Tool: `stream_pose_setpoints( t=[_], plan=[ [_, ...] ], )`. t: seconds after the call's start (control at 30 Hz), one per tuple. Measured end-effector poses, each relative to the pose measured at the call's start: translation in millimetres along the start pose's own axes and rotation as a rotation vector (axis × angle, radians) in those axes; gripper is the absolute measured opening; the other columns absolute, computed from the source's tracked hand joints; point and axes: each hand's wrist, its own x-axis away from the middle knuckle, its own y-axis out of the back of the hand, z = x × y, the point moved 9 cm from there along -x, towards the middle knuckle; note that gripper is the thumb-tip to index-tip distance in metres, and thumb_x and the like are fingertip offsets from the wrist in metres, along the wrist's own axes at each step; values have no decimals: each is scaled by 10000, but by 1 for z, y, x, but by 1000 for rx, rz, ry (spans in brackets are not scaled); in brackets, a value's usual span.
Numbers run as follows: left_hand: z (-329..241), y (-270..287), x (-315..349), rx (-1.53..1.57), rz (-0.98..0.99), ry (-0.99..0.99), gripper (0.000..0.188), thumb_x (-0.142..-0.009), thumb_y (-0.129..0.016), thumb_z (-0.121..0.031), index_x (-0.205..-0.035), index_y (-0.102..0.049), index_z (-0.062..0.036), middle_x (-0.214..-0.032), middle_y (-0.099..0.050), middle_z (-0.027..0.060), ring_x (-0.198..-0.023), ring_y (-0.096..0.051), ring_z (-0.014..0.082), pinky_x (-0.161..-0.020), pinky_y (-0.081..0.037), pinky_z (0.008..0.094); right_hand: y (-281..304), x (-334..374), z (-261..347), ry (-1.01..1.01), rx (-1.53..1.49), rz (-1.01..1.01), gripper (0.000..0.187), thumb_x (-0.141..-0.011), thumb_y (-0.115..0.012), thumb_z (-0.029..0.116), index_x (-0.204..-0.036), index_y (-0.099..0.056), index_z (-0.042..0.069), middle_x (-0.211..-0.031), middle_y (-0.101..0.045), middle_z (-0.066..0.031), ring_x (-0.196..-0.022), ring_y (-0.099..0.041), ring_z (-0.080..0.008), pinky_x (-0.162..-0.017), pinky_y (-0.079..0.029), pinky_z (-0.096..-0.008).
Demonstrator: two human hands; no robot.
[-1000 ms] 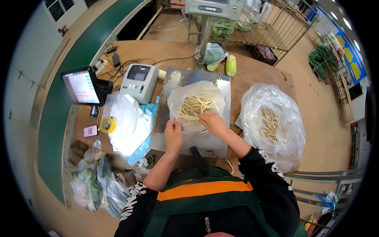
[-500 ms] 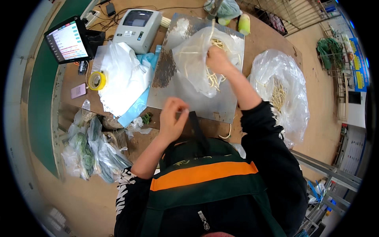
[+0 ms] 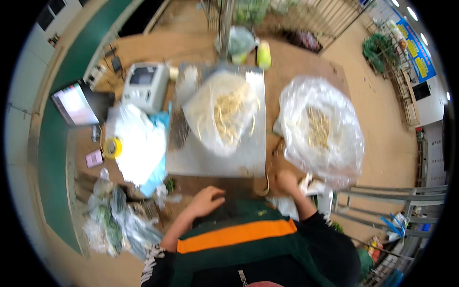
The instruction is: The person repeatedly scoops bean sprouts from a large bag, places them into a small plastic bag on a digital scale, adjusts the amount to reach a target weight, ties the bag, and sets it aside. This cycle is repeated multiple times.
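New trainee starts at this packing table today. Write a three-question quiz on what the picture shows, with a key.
1. True or false: both hands are inside the small bag on the metal tray.
2. Which lies at the person's right, off the tray?
A. the large clear bag of pale sprouts
B. the yellow tape roll
C. the label printer
3. Fill in: the lit screen stands at the table's ____ edge.

Key
1. False: the left hand and the right hand are both near the table's front edge, close to the person's body, apart from that bag.
2. A
3. left
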Motion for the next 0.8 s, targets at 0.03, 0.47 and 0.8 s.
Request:
stream_pose_setpoints(
  t=[0.03, 0.47, 0.8],
  plan=[
    [-20, 20, -2, -164, -101, -62, 358, -921, -688, -302, -1171, -691, -47, -1158, -669, 162, -1092, -646, 334, -954, -510, 394, -49, -2, -14, -53, -66, 32, 469, -845, -704, 453, -844, -734, -16, -786, -704, -236, -754, -719, -395, -683, -568, -500],
    [-61, 121, -23, 269, -922, -79, 446, -852, -778, -175, -1179, -540, 13, -1078, -580, 122, -1007, -572, 214, -917, -465, 338, 126, 41, -29, -59, -846, -729, 170, -928, -663, 161, -878, -603, 10, -721, -617, -156, -641, -603, -314, -627, -480, -417],
    [-70, 116, -72, 14, -986, 21, 578, -777, -815, -208, -1171, -475, 43, -1116, -454, 169, -989, -491, 292, -896, -431, 388, 252, -16, 163, 627, -939, -888, 188, -859, -700, 14, -1034, -641, -20, -860, -654, -168, -773, -664, -325, -657, -518, -374]
  ],
)
